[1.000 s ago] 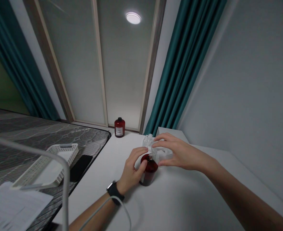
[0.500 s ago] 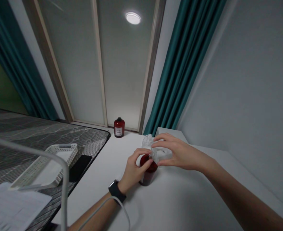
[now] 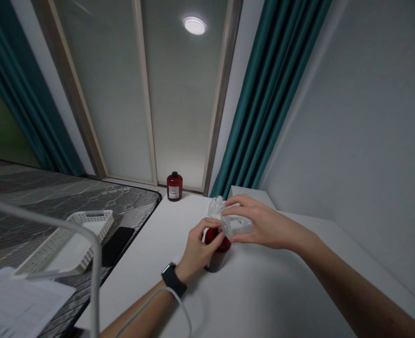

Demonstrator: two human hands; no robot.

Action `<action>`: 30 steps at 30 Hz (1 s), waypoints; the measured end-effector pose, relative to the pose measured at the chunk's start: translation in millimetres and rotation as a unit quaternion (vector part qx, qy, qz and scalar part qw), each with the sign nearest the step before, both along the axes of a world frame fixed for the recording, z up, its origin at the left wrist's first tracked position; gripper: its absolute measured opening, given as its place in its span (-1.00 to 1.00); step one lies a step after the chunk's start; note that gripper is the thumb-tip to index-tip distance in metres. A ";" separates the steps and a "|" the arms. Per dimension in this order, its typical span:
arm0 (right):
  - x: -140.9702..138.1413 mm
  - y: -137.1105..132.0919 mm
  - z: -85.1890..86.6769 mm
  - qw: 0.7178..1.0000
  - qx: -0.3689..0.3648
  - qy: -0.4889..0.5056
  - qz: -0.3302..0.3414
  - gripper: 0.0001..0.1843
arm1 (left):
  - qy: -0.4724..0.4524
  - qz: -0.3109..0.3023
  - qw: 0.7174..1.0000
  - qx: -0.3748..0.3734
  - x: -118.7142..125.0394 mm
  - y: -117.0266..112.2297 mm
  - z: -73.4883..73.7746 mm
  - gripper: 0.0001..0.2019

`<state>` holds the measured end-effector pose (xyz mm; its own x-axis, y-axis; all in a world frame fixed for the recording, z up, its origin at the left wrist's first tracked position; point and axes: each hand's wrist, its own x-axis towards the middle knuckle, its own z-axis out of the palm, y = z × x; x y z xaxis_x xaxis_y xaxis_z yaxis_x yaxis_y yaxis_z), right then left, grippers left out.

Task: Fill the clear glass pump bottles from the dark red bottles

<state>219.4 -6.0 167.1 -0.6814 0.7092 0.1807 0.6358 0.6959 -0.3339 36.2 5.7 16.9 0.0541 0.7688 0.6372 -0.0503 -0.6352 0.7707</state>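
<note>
L hand [image 3: 200, 246] has fingers curled round top of red btl [image 3: 218, 253], grip closed on it, neck hidden. Btl stands upright on desk [image 3: 151, 295]. R hand [image 3: 262, 223] just right of btl, fingers + thumb pressed together on clear plastic pc [image 3: 237, 226] right over btl top; its shape is hard to make out. Crumpled clear wrap [image 3: 216, 208] just behind btl, can't tell if joined to pc. Well behind btl, 2nd red btl [image 3: 174, 186] w/ white label, text too small to read. Left of btl: white mesh basket [image 3: 90, 217], black phone [image 3: 116, 245], printed paper [image 3: 20, 303], cut off by frame, text unreadable. Black watch [image 3: 172, 280] on L wrist, white cable [image 3: 179, 303] over L forearm.
</note>
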 end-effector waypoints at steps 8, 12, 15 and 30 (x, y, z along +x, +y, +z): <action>0.0 0.5 -3.6 1.000 0.012 0.001 0.001 -0.53 | -0.009 0.006 1.000 0.014 2.0 -0.3 -3.4 -0.90; -0.3 0.8 -5.0 1.000 0.016 0.007 0.005 -0.53 | -0.005 0.021 1.000 0.008 2.8 -0.6 -3.6 -0.91; -0.8 0.8 -5.0 1.000 0.023 0.011 0.006 -0.55 | -0.007 0.022 1.000 0.007 2.9 -1.0 -3.5 -0.92; 0.3 -4.3 -8.1 0.998 0.013 0.036 -0.046 -0.37 | -0.013 0.016 1.000 0.016 3.2 -1.4 -3.0 -0.92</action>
<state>219.7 -10.3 159.0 -0.5977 0.7631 0.2459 0.6723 0.6441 -0.3649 39.4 4.4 13.9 0.0127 0.7492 0.6623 -0.0488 -0.6611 0.7487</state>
